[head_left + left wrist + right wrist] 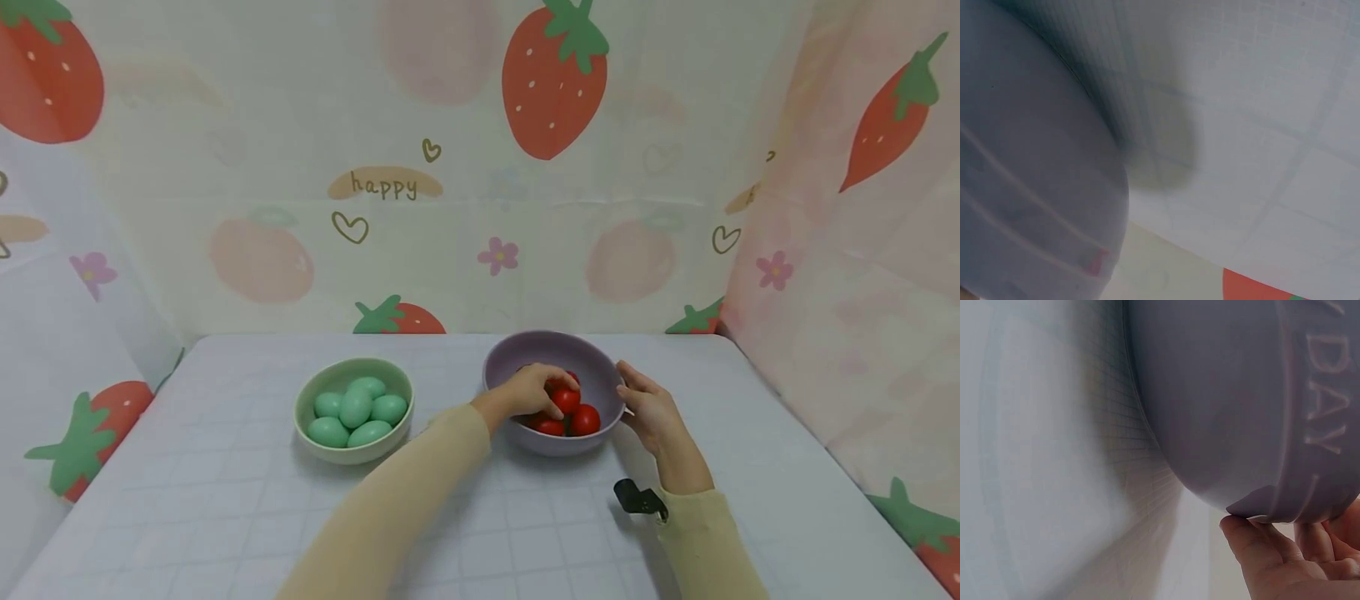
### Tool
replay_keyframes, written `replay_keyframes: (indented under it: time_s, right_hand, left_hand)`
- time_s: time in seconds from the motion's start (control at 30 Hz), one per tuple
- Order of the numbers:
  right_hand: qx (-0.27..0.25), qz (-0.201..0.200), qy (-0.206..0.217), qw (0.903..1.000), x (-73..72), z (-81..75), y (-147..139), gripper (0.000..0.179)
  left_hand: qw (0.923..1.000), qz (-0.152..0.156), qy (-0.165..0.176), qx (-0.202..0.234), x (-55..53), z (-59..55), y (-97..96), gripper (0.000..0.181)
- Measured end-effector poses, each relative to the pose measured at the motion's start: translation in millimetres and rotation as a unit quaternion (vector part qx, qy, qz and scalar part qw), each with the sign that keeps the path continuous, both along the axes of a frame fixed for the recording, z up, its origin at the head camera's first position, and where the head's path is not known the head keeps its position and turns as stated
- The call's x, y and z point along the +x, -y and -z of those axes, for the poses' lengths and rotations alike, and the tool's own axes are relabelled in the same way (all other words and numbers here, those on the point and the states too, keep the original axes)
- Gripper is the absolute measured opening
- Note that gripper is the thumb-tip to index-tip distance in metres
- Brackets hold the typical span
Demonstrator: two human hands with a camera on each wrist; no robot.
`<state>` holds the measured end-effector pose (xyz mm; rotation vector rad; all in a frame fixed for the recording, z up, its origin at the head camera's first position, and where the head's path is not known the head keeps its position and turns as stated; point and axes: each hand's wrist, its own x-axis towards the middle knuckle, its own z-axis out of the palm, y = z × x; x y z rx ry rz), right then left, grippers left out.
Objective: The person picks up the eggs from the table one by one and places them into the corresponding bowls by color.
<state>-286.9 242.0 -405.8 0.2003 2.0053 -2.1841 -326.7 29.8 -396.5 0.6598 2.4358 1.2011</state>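
Note:
A purple bowl (551, 446) with several red tomatoes (585, 420) in it stands right of the table's middle. My left hand (534, 388) reaches in over the near left rim, its fingers and thumb curled about a tomato (566, 399); the palm hides part of the pile. At the bowl's right side my right hand (657, 417) holds the rim and wall. The right wrist view shows its fingertips (1241, 534) against the outside of the bowl (1222, 412), near raised letters. In the left wrist view only the bowl's outer wall (1041, 144) shows, not the hand.
To the left stands a light green bowl (354, 456) filled with several pale green eggs (356, 408). Both bowls rest on a white table (517, 533) with a grid pattern. A strawberry-print cloth (465, 275) hangs behind and at the sides.

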Motion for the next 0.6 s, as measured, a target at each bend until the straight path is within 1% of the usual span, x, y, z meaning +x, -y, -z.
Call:
replay_keyframes:
  time_s: [0.1, 0.23, 0.33, 0.47, 0.53, 0.6]
  right_hand:
    - [0.004, 0.0, 0.0, 1.0, -0.2, 0.7, -0.5, 0.059]
    - [0.001, -0.005, -0.005, 1.0, -0.6, 1.3, -1.2, 0.059]
    - [0.0, -0.006, -0.008, 1.0, -0.4, 1.4, -1.6, 0.059]
    - [-0.002, -0.004, -0.008, 1.0, 0.0, 1.4, -1.7, 0.059]
    - [-0.004, -0.004, -0.008, 1.0, 0.4, 1.1, -1.3, 0.059]
    - [-0.005, -0.005, -0.007, 1.0, 0.4, 0.7, -0.7, 0.059]
  left_hand:
    - [1.0, -0.002, 0.001, -0.007, -0.4, 0.4, -0.9, 0.046]
    - [0.9995, -0.008, -0.01, -0.03, -0.6, -0.6, -1.5, 0.046]
    - [0.9989, -0.003, -0.012, -0.044, -1.2, -1.5, -2.0, 0.047]
    - [0.9991, 0.008, 0.002, -0.042, -2.8, -1.6, -2.2, 0.048]
    - [0.9988, 0.006, 0.009, -0.047, -3.5, -1.6, -1.8, 0.046]
    - [0.9981, 0.002, 0.009, -0.061, -3.8, -1.3, -1.5, 0.045]
